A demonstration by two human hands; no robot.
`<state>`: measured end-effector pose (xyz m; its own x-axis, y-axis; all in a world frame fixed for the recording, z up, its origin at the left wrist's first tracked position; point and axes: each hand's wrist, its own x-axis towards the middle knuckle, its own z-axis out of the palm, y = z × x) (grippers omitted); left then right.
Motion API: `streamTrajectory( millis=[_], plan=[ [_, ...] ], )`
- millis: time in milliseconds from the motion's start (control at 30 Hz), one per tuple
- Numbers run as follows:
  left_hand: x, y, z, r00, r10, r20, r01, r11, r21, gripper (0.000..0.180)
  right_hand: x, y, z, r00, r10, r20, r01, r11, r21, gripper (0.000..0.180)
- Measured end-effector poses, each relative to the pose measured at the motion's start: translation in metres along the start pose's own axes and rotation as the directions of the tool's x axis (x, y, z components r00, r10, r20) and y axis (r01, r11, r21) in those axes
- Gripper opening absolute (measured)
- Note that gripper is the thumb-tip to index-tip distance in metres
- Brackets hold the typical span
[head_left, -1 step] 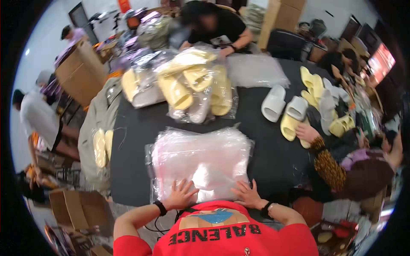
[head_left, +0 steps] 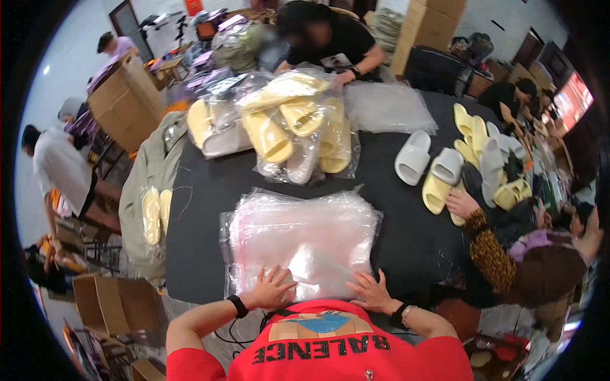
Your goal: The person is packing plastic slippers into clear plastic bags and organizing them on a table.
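Observation:
A stack of clear plastic bags [head_left: 305, 222] with a pinkish strip along its left side lies on the black table in front of me. My left hand [head_left: 272, 289] rests on its near left corner, fingers spread. On the near right corner lies my right hand [head_left: 372, 291], its fingers also apart. Neither hand holds anything. Beyond the stack is a heap of bagged slippers, a yellow slipper [head_left: 270, 140] and a grey slipper [head_left: 302, 162] among them.
A flat pile of clear bags [head_left: 391, 108] lies near a person in black across the table. At right, a co-worker's hand [head_left: 462, 203] touches yellow slippers beside a loose grey slipper [head_left: 412, 157]. A bagged yellow pair [head_left: 151, 216] lies on greenish cloth at left.
The whole view has shifted a little, so the table and slippers sit slightly farther right in the picture. Both my hands stay on the bags.

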<state>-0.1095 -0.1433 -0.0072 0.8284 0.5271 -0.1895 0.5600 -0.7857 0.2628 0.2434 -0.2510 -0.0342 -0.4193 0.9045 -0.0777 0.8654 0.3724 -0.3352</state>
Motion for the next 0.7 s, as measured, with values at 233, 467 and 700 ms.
streamTrajectory(
  millis=[233, 467, 700],
  plan=[
    [0.112, -0.078, -0.145, 0.961, -0.175, -0.215, 0.038, 0.853, -0.521, 0.050, 0.063, 0.009, -0.037, 0.958, -0.049, -0.281, 0.061, 0.998, 0.034, 0.031],
    [0.230, -0.138, -0.254, 0.639, -0.394, -0.660, 0.186, 0.913, -0.364, 0.066, 0.134, 0.019, -0.025, 0.982, -0.025, -0.189, 0.013, 0.998, -0.064, 0.065],
    [0.294, -0.162, -0.281, 0.598, -0.525, -0.606, 0.393, 0.851, -0.350, 0.074, 0.141, 0.026, -0.019, 0.994, 0.011, -0.112, -0.016, 0.999, -0.042, 0.068]
  ],
)
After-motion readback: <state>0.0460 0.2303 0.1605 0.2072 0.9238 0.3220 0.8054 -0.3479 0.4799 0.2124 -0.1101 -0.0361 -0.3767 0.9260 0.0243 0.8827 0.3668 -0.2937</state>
